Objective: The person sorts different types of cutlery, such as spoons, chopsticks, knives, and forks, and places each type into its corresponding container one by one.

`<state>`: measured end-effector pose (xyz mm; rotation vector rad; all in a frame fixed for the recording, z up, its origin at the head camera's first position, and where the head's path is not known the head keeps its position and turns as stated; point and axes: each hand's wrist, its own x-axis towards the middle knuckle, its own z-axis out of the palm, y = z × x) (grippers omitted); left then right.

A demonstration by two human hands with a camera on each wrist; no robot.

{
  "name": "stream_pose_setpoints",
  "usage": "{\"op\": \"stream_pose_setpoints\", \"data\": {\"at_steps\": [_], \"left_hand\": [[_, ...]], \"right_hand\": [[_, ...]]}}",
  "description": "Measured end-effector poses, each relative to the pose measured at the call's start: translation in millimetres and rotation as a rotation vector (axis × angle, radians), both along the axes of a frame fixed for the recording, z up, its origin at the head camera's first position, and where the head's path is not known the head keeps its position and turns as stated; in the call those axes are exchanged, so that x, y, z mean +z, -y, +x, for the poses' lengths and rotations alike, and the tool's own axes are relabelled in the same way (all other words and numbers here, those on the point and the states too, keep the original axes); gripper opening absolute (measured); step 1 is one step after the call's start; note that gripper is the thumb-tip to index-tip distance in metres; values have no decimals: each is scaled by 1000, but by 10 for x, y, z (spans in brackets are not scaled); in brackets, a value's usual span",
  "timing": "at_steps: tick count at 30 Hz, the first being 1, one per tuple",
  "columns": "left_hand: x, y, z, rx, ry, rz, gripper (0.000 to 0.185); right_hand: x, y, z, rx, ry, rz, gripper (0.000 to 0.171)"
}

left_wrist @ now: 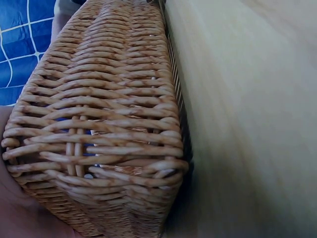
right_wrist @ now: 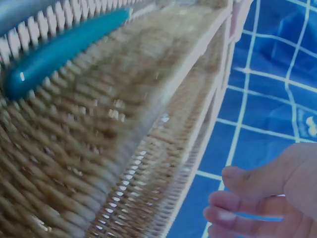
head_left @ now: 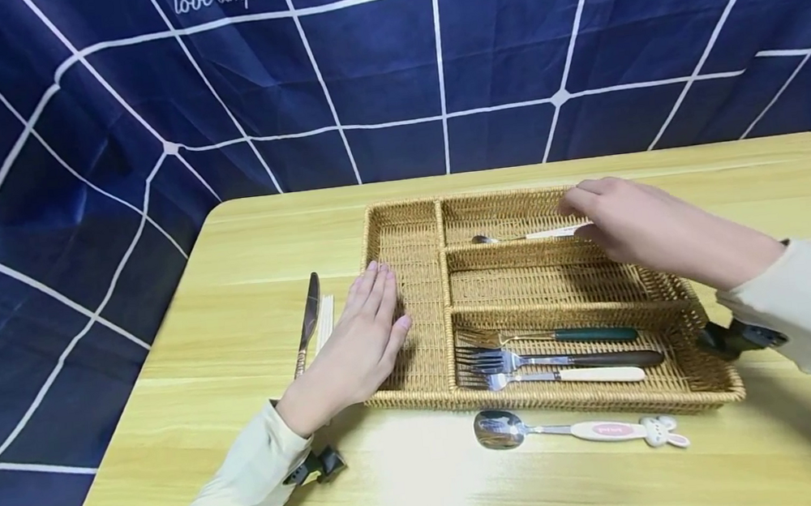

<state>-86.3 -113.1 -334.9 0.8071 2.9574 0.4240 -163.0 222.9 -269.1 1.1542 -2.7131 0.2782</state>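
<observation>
A wicker cutlery tray [head_left: 445, 282] with several compartments lies on the table. My left hand [head_left: 358, 335] rests over its left edge, fingers straight and reaching into the long left compartment. Above the far right compartment is my right hand [head_left: 630, 223], fingers loosely bent; in the right wrist view nothing shows between thumb and fingers. By those fingertips, a spoon [head_left: 553, 232] with a white handle lies in the far compartment, its handle end partly hidden. In the near compartment lie a green-handled fork [head_left: 593, 335], a dark-handled fork [head_left: 606, 358] and a white-handled fork [head_left: 600, 374].
A spoon with a rabbit-shaped handle end [head_left: 609, 430] lies on the table in front of the tray. Left of the tray are a table knife [head_left: 309, 315] and pale chopsticks [head_left: 325, 319], partly behind the left hand. A blue checked cloth [head_left: 388, 67] hangs behind the table.
</observation>
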Motion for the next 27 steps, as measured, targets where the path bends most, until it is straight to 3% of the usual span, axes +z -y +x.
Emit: {"op": "stream_pose_setpoints", "data": {"at_steps": [8, 11, 12, 16, 22, 27], "left_hand": [[1, 4, -2, -2, -7, -4, 60], [6, 1, 0, -1, -3, -4, 60], [8, 0, 1, -1, -3, -5, 60], [17, -4, -8, 2, -8, -4, 60], [18, -10, -13, 5, -17, 2, 60], [13, -13, 0, 5, 5, -2, 60]], "right_hand": [[-19, -73, 504, 84, -108, -81, 33], [-61, -77, 728, 100, -140, -103, 13], [-73, -72, 805, 98, -153, -112, 15], [-113, -28, 1110, 70, -208, -146, 53], [-168, -18, 1500, 34, -242, -130, 46], [-379, -83, 1724, 74, -197, -109, 48]]}}
